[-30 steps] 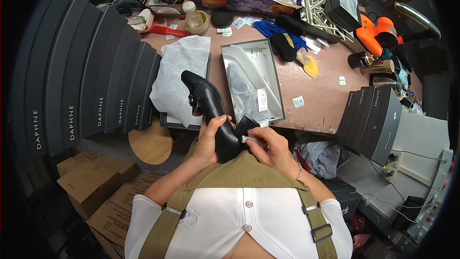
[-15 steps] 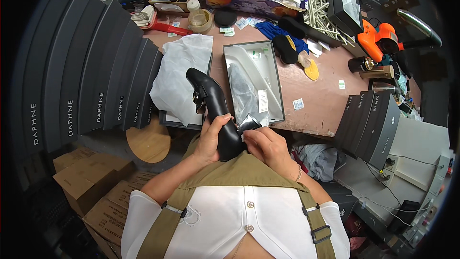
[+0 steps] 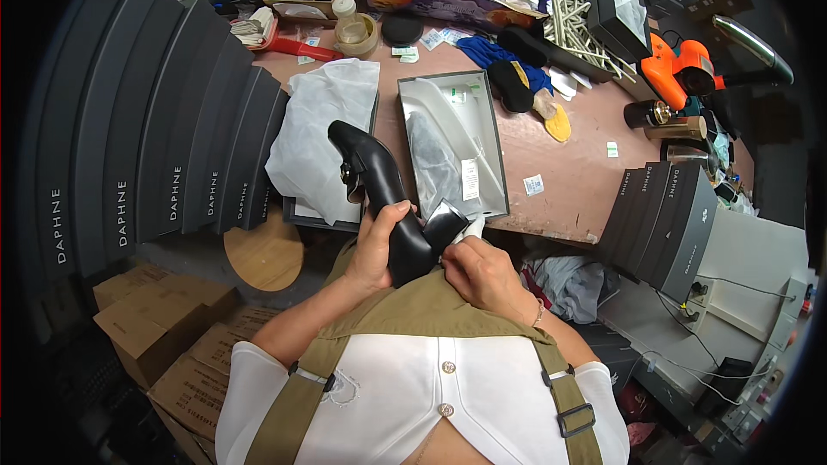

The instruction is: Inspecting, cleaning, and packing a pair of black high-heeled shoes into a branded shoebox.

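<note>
A black leather heeled shoe (image 3: 377, 168) lies tilted in my left hand (image 3: 376, 251), the fingers wrapped round its middle and the toe pointing away from me. Its block heel (image 3: 444, 224) sticks out to the right. Close by the heel, my right hand (image 3: 489, 277) pinches a crumpled white cloth or tissue (image 3: 473, 229). Beyond the shoe stands an open shoe box (image 3: 501, 164) with a dark item in translucent wrapping (image 3: 433, 155). To its left, white tissue paper (image 3: 317, 133) covers most of another open box.
Tall stacks of dark shoe boxes (image 3: 151, 120) rise on the left, with a smaller stack (image 3: 659, 220) at right. An orange heat gun (image 3: 668, 73), black pads, a yellow sponge (image 3: 558, 123) and a blue cloth lie on the table. A round wooden stool (image 3: 264, 250) and cartons (image 3: 164, 314) stand lower left.
The heel now shows more fully as the shoe has turned slightly. My right hand has drawn a little down from the heel, and more of the white cloth shows.
</note>
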Available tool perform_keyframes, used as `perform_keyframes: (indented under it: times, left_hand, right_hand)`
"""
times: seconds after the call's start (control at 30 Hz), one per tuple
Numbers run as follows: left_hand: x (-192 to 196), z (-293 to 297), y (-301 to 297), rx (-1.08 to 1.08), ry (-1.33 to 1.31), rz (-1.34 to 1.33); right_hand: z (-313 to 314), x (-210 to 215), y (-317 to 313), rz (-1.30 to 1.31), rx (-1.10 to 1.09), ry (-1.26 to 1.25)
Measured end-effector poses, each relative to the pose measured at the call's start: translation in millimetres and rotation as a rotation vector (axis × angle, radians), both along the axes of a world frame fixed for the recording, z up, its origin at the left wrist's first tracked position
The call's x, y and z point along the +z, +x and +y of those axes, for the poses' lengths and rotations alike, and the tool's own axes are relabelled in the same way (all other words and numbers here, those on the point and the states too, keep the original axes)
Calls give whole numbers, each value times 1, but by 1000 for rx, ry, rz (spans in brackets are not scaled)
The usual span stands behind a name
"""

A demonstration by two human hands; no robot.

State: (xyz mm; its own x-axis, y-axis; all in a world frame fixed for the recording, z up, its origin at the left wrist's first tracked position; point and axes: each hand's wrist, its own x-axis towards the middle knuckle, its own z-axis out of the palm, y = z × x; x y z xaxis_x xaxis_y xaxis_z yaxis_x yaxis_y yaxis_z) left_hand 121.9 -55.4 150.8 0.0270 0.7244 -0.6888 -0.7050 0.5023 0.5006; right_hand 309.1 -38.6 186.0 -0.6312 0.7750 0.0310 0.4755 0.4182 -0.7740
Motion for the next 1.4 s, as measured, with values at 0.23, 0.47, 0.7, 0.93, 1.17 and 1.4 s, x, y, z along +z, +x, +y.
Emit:
perform_keyframes:
  times: [0.23, 0.47, 0.7, 0.93, 1.17, 1.4]
  left_hand:
    - [3, 0, 3, 12, -4, 28]
    - [5, 2, 8, 3, 36, 106]
    - [-3, -3, 6, -37, 56, 14]
    - [-2, -1, 6, 34, 53, 73]
    - [4, -1, 8, 7, 55, 72]
    - [1, 0, 8, -56, 51, -9]
  right_hand:
    - [1, 3, 18, 231, -250, -207]
    - [2, 4, -2, 185, -224, -237]
    - [11, 9, -8, 96, -113, -122]
    - [-2, 2, 0, 88, -106, -201]
    - [0, 9, 2, 125, -178, -216]
    - [12, 13, -8, 89, -95, -121]
